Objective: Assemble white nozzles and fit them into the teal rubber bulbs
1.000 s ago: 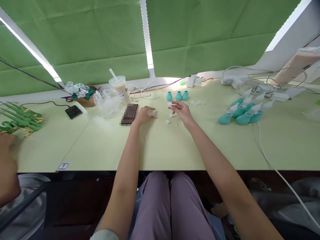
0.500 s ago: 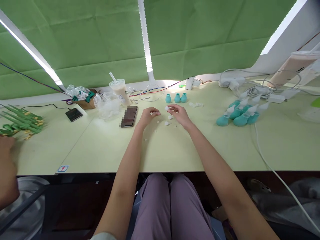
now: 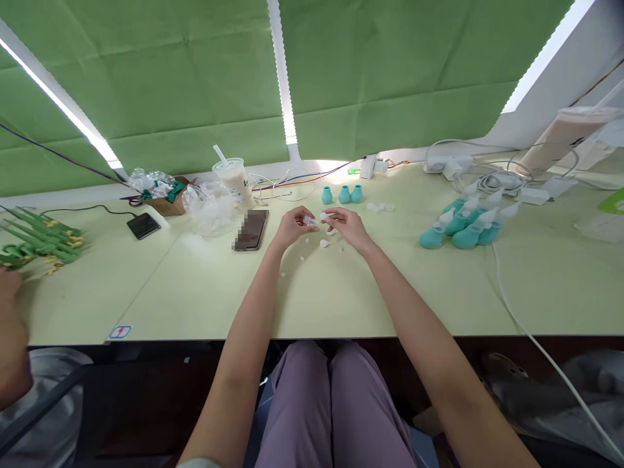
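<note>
My left hand [image 3: 294,226] is closed on a clear plastic nozzle [image 3: 309,221] that points toward my other hand. Close beside it, my right hand [image 3: 346,224] pinches a small white plastic piece [image 3: 324,216]; a narrow gap separates the two parts. On the table under my fingers lie another white piece [image 3: 324,244] and several tiny white bits [image 3: 302,259]. Beyond my hands, three teal rubber bulbs [image 3: 344,194] stand upright without nozzles. To the right, a group of teal bulbs with clear nozzles [image 3: 467,236] lies together. A few clear pieces [image 3: 381,208] rest nearer the middle.
A phone [image 3: 251,229] lies left of my left hand, with a plastic bag [image 3: 209,211] and a drink cup [image 3: 233,179] behind it. Cables and a power strip [image 3: 448,164] run along the back. Another person's arm [image 3: 12,338] is beside green stems [image 3: 43,237] at far left.
The clear nozzle in my left hand has come into view, turned toward the right. My left hand has shifted slightly right, closer to the white piece in my right hand.
</note>
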`<state>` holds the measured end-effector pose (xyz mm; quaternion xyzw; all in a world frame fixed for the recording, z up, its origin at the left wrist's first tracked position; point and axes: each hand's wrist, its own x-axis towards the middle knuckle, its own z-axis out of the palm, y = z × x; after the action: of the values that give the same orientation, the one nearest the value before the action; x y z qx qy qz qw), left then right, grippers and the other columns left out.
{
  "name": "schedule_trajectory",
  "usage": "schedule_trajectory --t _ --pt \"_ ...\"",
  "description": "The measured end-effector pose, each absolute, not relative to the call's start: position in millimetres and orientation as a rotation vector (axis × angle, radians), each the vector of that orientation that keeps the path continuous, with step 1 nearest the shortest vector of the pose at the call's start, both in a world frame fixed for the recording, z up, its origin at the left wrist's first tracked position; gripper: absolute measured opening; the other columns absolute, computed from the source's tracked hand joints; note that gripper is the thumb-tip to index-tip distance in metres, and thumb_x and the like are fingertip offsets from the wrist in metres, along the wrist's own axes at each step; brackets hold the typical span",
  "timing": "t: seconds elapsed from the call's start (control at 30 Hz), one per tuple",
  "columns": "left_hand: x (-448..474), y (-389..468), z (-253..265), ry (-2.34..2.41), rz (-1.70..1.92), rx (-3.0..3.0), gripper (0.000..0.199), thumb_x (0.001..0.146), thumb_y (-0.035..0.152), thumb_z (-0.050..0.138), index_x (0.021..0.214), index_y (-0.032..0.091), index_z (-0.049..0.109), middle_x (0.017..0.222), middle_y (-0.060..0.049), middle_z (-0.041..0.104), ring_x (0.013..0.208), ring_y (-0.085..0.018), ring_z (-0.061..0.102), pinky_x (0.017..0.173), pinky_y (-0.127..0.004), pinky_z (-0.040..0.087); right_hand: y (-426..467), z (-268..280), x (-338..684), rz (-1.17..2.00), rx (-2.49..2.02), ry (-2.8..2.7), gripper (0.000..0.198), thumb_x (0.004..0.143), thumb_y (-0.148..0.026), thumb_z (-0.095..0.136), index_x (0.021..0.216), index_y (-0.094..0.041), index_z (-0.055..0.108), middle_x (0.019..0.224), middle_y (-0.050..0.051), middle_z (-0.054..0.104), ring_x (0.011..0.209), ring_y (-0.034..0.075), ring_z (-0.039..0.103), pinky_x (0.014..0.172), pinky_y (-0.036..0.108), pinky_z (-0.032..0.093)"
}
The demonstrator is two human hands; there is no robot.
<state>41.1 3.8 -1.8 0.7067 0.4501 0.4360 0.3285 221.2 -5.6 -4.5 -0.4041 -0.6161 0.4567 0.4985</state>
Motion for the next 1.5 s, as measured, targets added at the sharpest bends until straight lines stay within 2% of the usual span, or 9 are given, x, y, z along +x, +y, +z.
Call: schedule_trajectory --t 0.1,0.33,0.53,0.67,0.83,0.9,1.07,1.27,1.5 --pt "42.6 3.2 0.4 1.172 1.19 1.764 0.035 0.056 0.032 0.075 0.081 0.014 0.06 0.069 0.001 0.057 0.062 -0.009 0.05 0.06 -0.023 0.04 -6.8 -2.7 222.4 1.107 -0.953 -1.509 0.028 0.069 -0.031 0.065 0.093 -0.017 0.064 0.078 0.003 0.068 0.057 0.011 0.058 0.066 0.03 0.05" --pt "46.4 2.9 -1.2 1.068 1.288 1.591 0.037 0.058 0.032 0.075 0.086 0.015 0.057 0.084 -0.003 0.063 0.075 -0.011 0.057 0.072 -0.026 0.045 -0.3 -6.9 226.6 1.062 -0.906 -1.557 0.032 0.07 -0.033 0.065 0.099 -0.018 0.066 0.08 0.004 0.069 0.058 0.012 0.058 0.064 0.03 0.05" --pt "54.0 0.0 -0.6 1.074 1.216 1.613 0.032 0.064 0.033 0.072 0.082 0.015 0.054 0.07 0.001 0.06 0.063 -0.009 0.055 0.063 -0.024 0.042 -1.1 -4.2 230.1 0.866 -0.995 -1.671 0.025 0.073 -0.032 0.062 0.093 -0.02 0.071 0.078 0.004 0.07 0.055 0.013 0.058 0.06 0.03 0.049" --pt "60.2 -2.1 -1.0 1.0 1.21 1.624 0.033 0.071 0.043 0.065 0.087 0.016 0.055 0.069 0.0 0.057 0.059 -0.008 0.049 0.058 -0.023 0.038 -2.8 -1.1 232.0 0.793 -0.979 -1.717 0.025 0.075 -0.034 0.06 0.093 -0.022 0.072 0.077 0.003 0.07 0.055 0.014 0.059 0.059 0.03 0.049" --pt "69.6 -4.2 -6.5 0.95 1.098 1.619 0.045 0.081 0.059 0.045 0.078 0.015 0.054 0.058 0.002 0.041 0.051 -0.007 0.033 0.049 -0.023 0.028 -5.0 4.1 234.9 0.788 -0.971 -1.681 0.026 0.077 -0.034 0.058 0.093 -0.019 0.072 0.075 0.004 0.069 0.054 0.014 0.058 0.06 0.032 0.05" --pt "71.5 -5.0 -7.5 0.958 1.067 1.638 0.046 0.081 0.061 0.043 0.08 0.016 0.054 0.06 0.003 0.038 0.052 -0.007 0.032 0.049 -0.023 0.027 -5.8 6.4 237.4 0.745 -0.994 -1.701 0.025 0.078 -0.034 0.057 0.092 -0.02 0.072 0.077 0.005 0.07 0.056 0.015 0.057 0.062 0.033 0.049" --pt "69.3 -7.0 -6.2 1.043 0.999 1.787 0.035 0.081 0.052 0.05 0.088 0.018 0.054 0.065 0.002 0.041 0.055 -0.008 0.033 0.052 -0.022 0.028 -6.7 9.2 243.2 0.56 -1.031 -1.823 0.021 0.079 -0.03 0.056 0.087 -0.022 0.074 0.077 0.007 0.069 0.069 0.019 0.058 0.065 0.034 0.046" --pt "68.8 -12.5 -1.6 1.155 0.978 1.977 0.029 0.086 0.043 0.043 0.083 0.017 0.056 0.063 0.002 0.044 0.058 -0.01 0.036 0.053 -0.023 0.028 -5.4 7.5 248.0 0.66 -1.026 -1.816 0.02 0.077 -0.034 0.06 0.082 -0.021 0.074 0.07 0.005 0.066 0.057 0.015 0.052 0.06 0.032 0.044" --pt "80.6 -15.0 -6.2 1.212 0.983 2.086 0.023 0.085 0.035 0.045 0.079 0.016 0.057 0.066 0.0 0.052 0.061 -0.012 0.042 0.061 -0.024 0.032 -1.0 3.1 254.9 0.718 -1.012 -1.841 0.019 0.073 -0.035 0.064 0.078 -0.02 0.075 0.066 0.004 0.066 0.052 0.013 0.049 0.058 0.031 0.042"
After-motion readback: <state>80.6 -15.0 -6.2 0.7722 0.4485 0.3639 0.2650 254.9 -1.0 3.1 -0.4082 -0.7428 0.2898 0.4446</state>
